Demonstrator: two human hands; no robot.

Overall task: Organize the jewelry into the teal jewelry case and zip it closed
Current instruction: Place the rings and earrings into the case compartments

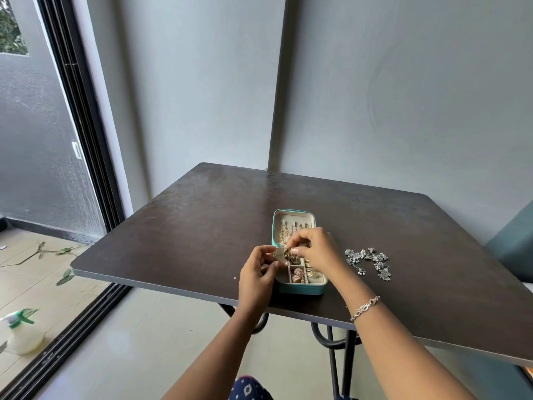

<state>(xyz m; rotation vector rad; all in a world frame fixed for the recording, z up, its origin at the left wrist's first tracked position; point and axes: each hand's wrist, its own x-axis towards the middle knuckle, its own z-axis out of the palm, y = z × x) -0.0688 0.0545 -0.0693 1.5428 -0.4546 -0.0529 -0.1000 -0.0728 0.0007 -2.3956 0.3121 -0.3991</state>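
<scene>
Now pinching a dark ornate earring (288, 254) between thumb and forefinger of the right hand (313, 249), with the other fingers loosely curled, holding it just above the far-left compartment of the teal jewelry case (300, 289). Curling the left hand (256, 274) against the case's left wall, with thumb and forefinger at the rim; cannot tell whether gripping the rim or only touching it. Lying open near the front edge of the dark table (187, 226), with the lid (294, 216) upright at the far side and carrying gold chains (284, 233) on its inner face. Holding 1 pink shell-shaped piece (297, 275) in a near middle compartment and several gold pieces (313, 274) in the compartments just right of that. Leaving a silver floral necklace (369, 261) spread on the table, right of the case and apart from it. Wearing a silver bracelet (364, 308) on the right wrist. Showing, down on the floor at far left, a white spray bottle (23, 333) with a green top beside the sliding door's track (72, 342).
</scene>
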